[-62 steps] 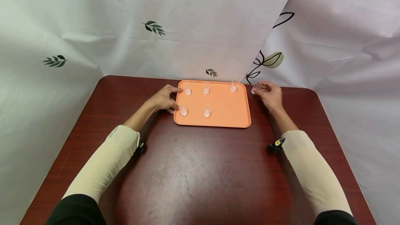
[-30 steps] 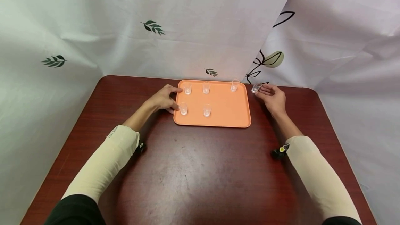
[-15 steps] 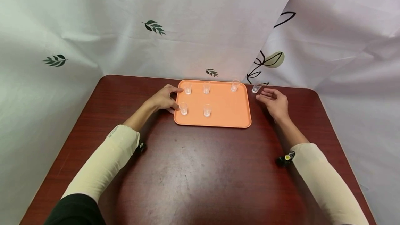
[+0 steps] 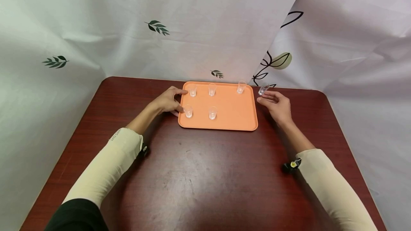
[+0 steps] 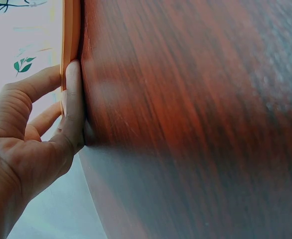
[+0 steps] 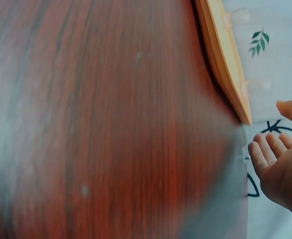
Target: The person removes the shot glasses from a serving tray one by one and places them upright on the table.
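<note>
Two hands at an orange tray of small clear cups on a dark red desk.

In the head view the left hand (image 4: 167, 101) rested against the left edge of the orange tray (image 4: 234, 111), just above the middle of the frame; the left wrist view showed its thumb (image 5: 73, 107) pressed flat along that edge, the fingers fairly straight. The right hand (image 4: 277, 104) lay on the desk (image 4: 199, 174) just right of the tray, fingers loose and part-open, holding nothing. A lone clear cup (image 4: 263, 89) stood on the desk just beyond those fingertips, close to the tray's far right corner; whether a fingertip touched it could not be told. Five more cups (image 4: 212, 89) stood upright on the tray, three along the far edge and two nearer.
</note>
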Action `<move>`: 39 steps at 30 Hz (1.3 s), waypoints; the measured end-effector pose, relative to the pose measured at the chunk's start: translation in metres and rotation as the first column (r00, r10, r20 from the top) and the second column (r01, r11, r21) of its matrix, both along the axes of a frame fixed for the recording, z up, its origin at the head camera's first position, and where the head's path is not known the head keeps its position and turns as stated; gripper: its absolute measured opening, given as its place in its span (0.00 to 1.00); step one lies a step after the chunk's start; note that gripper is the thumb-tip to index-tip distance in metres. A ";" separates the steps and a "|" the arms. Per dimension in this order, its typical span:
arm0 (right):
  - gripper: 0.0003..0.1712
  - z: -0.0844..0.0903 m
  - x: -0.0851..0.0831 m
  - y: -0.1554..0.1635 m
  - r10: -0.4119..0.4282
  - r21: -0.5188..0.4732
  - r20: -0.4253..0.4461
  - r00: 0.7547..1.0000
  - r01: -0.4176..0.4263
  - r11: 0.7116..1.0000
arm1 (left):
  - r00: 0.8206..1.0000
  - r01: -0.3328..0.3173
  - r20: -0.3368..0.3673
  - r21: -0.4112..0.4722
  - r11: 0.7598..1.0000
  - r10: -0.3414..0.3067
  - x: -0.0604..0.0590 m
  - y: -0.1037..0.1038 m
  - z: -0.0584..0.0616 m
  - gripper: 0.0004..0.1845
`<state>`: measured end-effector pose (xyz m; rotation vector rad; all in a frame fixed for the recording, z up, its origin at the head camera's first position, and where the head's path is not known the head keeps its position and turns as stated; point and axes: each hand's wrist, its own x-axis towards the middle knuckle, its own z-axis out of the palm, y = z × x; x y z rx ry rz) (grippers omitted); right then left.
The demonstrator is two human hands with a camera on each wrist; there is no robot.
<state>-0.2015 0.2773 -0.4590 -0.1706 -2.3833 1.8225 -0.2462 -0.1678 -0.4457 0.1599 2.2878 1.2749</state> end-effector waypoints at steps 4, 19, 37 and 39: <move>0.30 0.001 -0.001 -0.010 0.017 -0.075 -0.033 0.999 -0.019 0.997 | 1.000 -0.003 0.001 -0.002 1.000 0.003 0.000 0.000 0.000 0.51; 0.29 -0.001 -0.019 -0.039 0.021 -0.076 -0.011 1.000 -0.022 0.997 | 1.000 -0.011 0.013 0.013 1.000 0.011 0.001 0.001 0.003 0.52; 0.31 -0.006 -0.035 -0.063 -0.025 -0.088 0.012 1.000 0.025 0.996 | 1.000 -0.016 0.019 0.008 1.000 0.016 0.001 0.001 0.002 0.52; 0.32 -0.006 -0.037 -0.064 -0.030 -0.062 0.018 0.999 0.031 0.998 | 1.000 -0.015 0.020 0.010 1.000 0.015 0.001 0.001 0.003 0.52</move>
